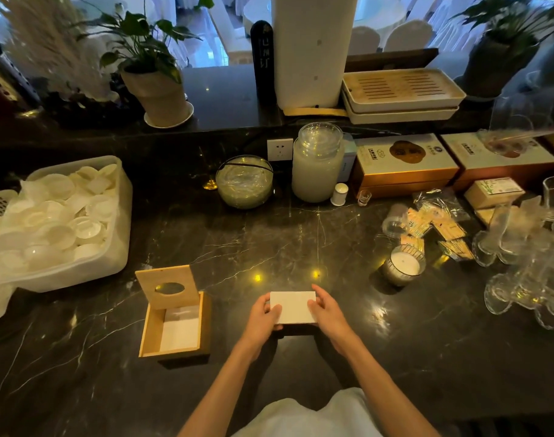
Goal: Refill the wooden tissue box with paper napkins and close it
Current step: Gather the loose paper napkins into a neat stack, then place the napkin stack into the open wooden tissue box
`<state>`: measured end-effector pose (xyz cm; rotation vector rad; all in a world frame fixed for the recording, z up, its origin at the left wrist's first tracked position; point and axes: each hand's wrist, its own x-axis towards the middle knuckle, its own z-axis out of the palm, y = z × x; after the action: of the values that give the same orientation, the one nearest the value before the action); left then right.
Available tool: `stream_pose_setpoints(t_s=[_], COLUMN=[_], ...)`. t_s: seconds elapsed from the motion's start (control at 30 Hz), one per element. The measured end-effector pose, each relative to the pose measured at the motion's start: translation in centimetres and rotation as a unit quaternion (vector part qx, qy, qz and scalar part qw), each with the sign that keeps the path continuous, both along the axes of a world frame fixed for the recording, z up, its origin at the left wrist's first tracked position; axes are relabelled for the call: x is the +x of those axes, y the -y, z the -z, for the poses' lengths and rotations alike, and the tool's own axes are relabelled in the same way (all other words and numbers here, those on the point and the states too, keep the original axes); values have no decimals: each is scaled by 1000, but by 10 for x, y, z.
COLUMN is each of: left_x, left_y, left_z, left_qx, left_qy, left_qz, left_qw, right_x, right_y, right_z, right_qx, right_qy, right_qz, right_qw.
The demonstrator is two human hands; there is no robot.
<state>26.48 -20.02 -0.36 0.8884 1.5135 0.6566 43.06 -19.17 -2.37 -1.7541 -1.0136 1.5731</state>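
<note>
A white stack of paper napkins [294,306] is held just above the dark marble counter, gripped from both ends. My left hand [263,316] clasps its left edge and my right hand [327,313] its right edge. To the left stands the wooden tissue box [151,329], open, with its hinged lid [167,287] tilted up at the back; the lid has an oval slot. Some white napkins [181,329] lie inside the box.
A white plastic bin of small white dishes [111,234] sits at the left. A candle in a glass [403,265] and several clear glass dishes [522,279] stand at the right. Glass jars [316,165], boxes [405,165] and packets [439,222] line the back.
</note>
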Motion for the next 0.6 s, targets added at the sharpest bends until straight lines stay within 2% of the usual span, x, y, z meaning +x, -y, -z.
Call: stream_pose_setpoints(t_s=[0.17, 0.33, 0.5, 0.6], left_x=[2, -8, -26, -41], left_y=[-2, -1, 4, 11], left_z=[-3, -17, -35, -46], left_qx=[18, 43, 39, 46], left_qy=[-43, -65, -58, -63], left_qz=[12, 118, 186, 194], left_qw=[999, 990, 980, 978], right_x=[7, 20, 21, 3], right_y=[0, 2, 0, 3], right_z=[-5, -24, -45, -57], right_qx=[9, -19, -44, -44], right_qy=[-7, -73, -97, -77], right_qz=[-13, -59, -176, -248], right_qw=[1000, 995, 979, 965])
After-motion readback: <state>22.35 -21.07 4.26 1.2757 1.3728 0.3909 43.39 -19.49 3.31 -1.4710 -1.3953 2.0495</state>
